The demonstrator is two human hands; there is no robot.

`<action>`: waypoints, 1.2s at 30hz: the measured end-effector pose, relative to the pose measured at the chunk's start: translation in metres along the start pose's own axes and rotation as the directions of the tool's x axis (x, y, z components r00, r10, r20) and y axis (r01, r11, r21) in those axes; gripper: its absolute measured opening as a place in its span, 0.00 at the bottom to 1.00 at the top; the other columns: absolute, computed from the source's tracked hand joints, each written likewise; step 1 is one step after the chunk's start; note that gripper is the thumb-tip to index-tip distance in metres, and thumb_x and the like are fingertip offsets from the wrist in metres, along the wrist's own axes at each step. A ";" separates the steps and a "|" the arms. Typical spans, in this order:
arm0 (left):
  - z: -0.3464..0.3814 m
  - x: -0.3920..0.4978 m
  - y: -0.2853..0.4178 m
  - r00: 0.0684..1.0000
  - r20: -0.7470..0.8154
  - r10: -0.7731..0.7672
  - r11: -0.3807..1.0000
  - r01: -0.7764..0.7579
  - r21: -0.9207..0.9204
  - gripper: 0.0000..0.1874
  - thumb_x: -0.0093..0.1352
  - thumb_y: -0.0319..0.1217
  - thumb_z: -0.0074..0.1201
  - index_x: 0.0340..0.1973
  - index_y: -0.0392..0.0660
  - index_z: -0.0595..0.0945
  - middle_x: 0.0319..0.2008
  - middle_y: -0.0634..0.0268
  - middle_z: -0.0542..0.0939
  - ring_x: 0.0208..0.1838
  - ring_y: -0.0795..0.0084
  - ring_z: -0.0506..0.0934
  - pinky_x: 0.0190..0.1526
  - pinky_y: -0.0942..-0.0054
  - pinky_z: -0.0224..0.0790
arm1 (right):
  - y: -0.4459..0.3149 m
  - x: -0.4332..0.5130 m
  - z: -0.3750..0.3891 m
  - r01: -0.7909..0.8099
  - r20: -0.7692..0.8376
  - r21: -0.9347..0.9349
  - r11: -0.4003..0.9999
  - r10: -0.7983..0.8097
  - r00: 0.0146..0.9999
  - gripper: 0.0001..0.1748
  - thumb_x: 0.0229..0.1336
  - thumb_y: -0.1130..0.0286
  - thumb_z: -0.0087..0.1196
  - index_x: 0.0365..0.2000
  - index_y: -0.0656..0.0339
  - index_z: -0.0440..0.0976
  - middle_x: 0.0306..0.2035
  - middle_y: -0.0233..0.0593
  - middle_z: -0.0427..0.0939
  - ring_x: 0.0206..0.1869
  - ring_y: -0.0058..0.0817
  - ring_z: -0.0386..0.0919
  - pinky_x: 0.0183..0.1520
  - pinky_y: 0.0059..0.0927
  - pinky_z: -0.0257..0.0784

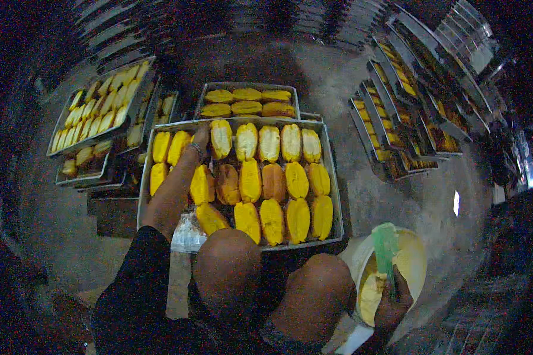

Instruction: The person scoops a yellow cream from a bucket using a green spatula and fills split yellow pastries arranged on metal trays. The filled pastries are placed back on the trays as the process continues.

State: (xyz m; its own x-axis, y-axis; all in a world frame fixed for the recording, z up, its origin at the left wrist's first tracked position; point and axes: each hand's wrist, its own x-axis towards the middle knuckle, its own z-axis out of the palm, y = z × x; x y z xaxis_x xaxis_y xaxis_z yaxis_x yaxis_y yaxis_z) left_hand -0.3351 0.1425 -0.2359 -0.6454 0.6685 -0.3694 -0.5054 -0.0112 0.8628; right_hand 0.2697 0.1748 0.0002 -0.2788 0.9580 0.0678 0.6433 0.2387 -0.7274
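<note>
A metal baking tray (337, 195) filled with yellow bread rolls (249, 181) is in front of my knees. My left hand (200, 136) reaches into its far row, between a yellow roll and a pale-topped roll (221, 138). Its fingers are dark and partly hidden, so any grip on a roll is unclear. Several rolls to its right have the same whitish tops. Low on the right, my right hand (393, 297) grips a blurred green spatula-like tool (384, 248) over a pale bucket (415, 253). Inside the bucket is a creamy yellow mass (370, 295).
Behind the tray, another tray of rolls (247, 95) touches or overlaps its far edge. Stacked trays of rolls (98, 106) stand on the left, and more tilted trays (382, 117) on the right. My bare knees (226, 270) rise against the near tray edge.
</note>
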 end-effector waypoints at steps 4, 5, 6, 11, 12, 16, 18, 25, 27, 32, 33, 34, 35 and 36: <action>-0.038 0.043 -0.006 0.972 0.046 0.229 0.635 -0.185 0.750 0.19 0.68 0.45 0.44 0.45 0.44 0.76 0.38 0.62 0.80 0.38 0.69 0.80 0.41 0.67 0.75 | 0.039 -0.002 -0.046 -0.078 -0.030 -0.249 0.965 0.072 0.997 0.19 0.58 0.75 0.47 0.50 0.71 0.70 0.45 0.50 0.77 0.45 0.33 0.75 0.51 0.31 0.69; -0.044 0.050 -0.005 0.963 0.099 0.251 0.505 -0.218 0.835 0.19 0.68 0.45 0.44 0.45 0.44 0.76 0.38 0.62 0.80 0.38 0.69 0.80 0.42 0.67 0.75 | 0.045 0.003 -0.055 -0.058 -0.071 -0.152 0.987 0.048 0.996 0.19 0.60 0.73 0.45 0.51 0.70 0.69 0.44 0.48 0.77 0.44 0.33 0.75 0.50 0.31 0.69; -0.054 0.056 -0.002 0.955 0.155 0.251 0.391 -0.247 0.887 0.19 0.68 0.45 0.44 0.45 0.44 0.76 0.38 0.62 0.80 0.38 0.69 0.80 0.42 0.67 0.75 | 0.047 0.001 -0.064 -0.046 -0.133 -0.071 0.996 0.036 0.990 0.20 0.62 0.70 0.43 0.51 0.69 0.69 0.43 0.47 0.78 0.43 0.32 0.75 0.49 0.31 0.70; -0.075 0.075 0.009 0.936 0.309 0.167 0.143 -0.333 0.932 0.19 0.68 0.44 0.45 0.44 0.43 0.76 0.38 0.62 0.80 0.38 0.68 0.80 0.42 0.67 0.75 | 0.035 -0.010 -0.106 -0.288 0.110 -0.328 0.900 0.339 0.934 0.19 0.62 0.66 0.42 0.50 0.63 0.71 0.42 0.45 0.79 0.42 0.31 0.76 0.47 0.31 0.71; -0.077 0.075 0.012 0.937 0.315 0.151 0.122 -0.334 0.934 0.19 0.68 0.44 0.45 0.44 0.43 0.76 0.38 0.61 0.80 0.38 0.68 0.80 0.42 0.67 0.75 | 0.038 -0.008 -0.106 -0.331 0.116 -0.440 0.835 0.419 0.901 0.18 0.60 0.67 0.44 0.48 0.62 0.72 0.40 0.44 0.79 0.40 0.30 0.77 0.46 0.32 0.71; -0.082 0.065 0.026 0.940 0.313 0.136 0.113 -0.328 0.938 0.18 0.68 0.43 0.45 0.44 0.43 0.76 0.38 0.61 0.80 0.38 0.68 0.80 0.42 0.67 0.75 | 0.050 -0.005 -0.104 -0.228 0.227 -0.609 0.760 0.443 0.868 0.15 0.57 0.67 0.47 0.42 0.60 0.77 0.35 0.44 0.81 0.35 0.33 0.79 0.43 0.36 0.73; -0.088 0.054 0.036 0.939 0.311 0.149 0.136 -0.331 0.934 0.18 0.68 0.43 0.46 0.44 0.42 0.76 0.38 0.61 0.80 0.38 0.68 0.80 0.42 0.67 0.75 | 0.054 -0.006 -0.098 -0.037 0.254 -0.685 0.727 0.285 0.924 0.14 0.56 0.66 0.48 0.40 0.61 0.78 0.35 0.45 0.80 0.36 0.36 0.79 0.43 0.38 0.73; -0.109 0.010 0.071 0.930 0.268 0.251 0.315 -0.341 0.886 0.18 0.67 0.42 0.46 0.44 0.42 0.76 0.38 0.60 0.80 0.38 0.67 0.79 0.42 0.67 0.75 | 0.048 0.008 -0.077 -0.012 0.228 -0.808 0.589 0.332 0.915 0.14 0.53 0.70 0.46 0.39 0.51 0.79 0.37 0.43 0.80 0.40 0.42 0.78 0.45 0.41 0.72; -0.116 -0.006 0.080 0.926 0.241 0.291 0.402 -0.347 0.847 0.18 0.67 0.42 0.46 0.43 0.41 0.76 0.38 0.60 0.80 0.38 0.67 0.79 0.42 0.67 0.75 | 0.055 0.011 -0.076 0.044 0.295 -0.812 0.583 0.344 0.891 0.16 0.52 0.71 0.46 0.40 0.51 0.78 0.38 0.42 0.79 0.41 0.42 0.77 0.47 0.41 0.71; -0.130 -0.062 0.093 0.928 0.114 0.355 0.732 -0.352 0.583 0.17 0.67 0.41 0.47 0.43 0.41 0.75 0.38 0.60 0.80 0.38 0.66 0.79 0.43 0.67 0.75 | 0.072 -0.004 -0.125 -0.033 0.361 -0.606 0.795 0.312 0.879 0.14 0.55 0.67 0.47 0.40 0.55 0.77 0.37 0.45 0.79 0.39 0.39 0.77 0.45 0.39 0.71; -0.127 -0.075 0.094 0.929 0.088 0.360 0.786 -0.353 0.508 0.17 0.67 0.41 0.47 0.43 0.41 0.75 0.38 0.60 0.80 0.38 0.66 0.79 0.43 0.67 0.75 | 0.072 -0.007 -0.139 -0.016 0.364 -0.496 0.868 0.225 0.904 0.14 0.56 0.65 0.48 0.40 0.56 0.77 0.36 0.46 0.79 0.38 0.37 0.77 0.45 0.38 0.71; -0.122 -0.090 0.092 0.932 0.065 0.355 0.843 -0.350 0.408 0.17 0.67 0.41 0.47 0.43 0.41 0.75 0.38 0.60 0.80 0.38 0.66 0.79 0.43 0.67 0.75 | 0.071 -0.011 -0.146 -0.082 0.318 -0.456 0.886 0.248 0.915 0.15 0.57 0.64 0.48 0.42 0.56 0.76 0.34 0.44 0.78 0.37 0.35 0.76 0.42 0.37 0.71; -0.114 -0.107 0.089 0.936 0.045 0.350 0.889 -0.347 0.298 0.17 0.67 0.41 0.47 0.43 0.40 0.75 0.38 0.59 0.80 0.38 0.66 0.79 0.43 0.67 0.75 | 0.069 -0.018 -0.149 -0.075 0.285 -0.366 0.928 0.188 0.940 0.16 0.58 0.62 0.48 0.43 0.56 0.75 0.33 0.42 0.78 0.36 0.32 0.76 0.40 0.36 0.71; -0.102 -0.126 0.086 0.940 0.029 0.340 0.923 -0.339 0.184 0.17 0.67 0.41 0.47 0.43 0.40 0.75 0.38 0.59 0.80 0.38 0.66 0.79 0.43 0.67 0.74 | 0.066 -0.023 -0.149 -0.057 0.250 -0.270 0.961 0.127 0.960 0.17 0.59 0.61 0.48 0.45 0.56 0.75 0.32 0.41 0.78 0.34 0.30 0.75 0.37 0.35 0.71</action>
State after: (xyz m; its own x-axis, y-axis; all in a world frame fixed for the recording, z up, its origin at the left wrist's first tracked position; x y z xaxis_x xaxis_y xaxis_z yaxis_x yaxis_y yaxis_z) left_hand -0.3555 -0.0188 -0.1500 -0.7619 0.6462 -0.0442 -0.1420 -0.1000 0.9848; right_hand 0.4248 0.1922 0.0527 -0.3639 0.9101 -0.1982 0.8268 0.2176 -0.5188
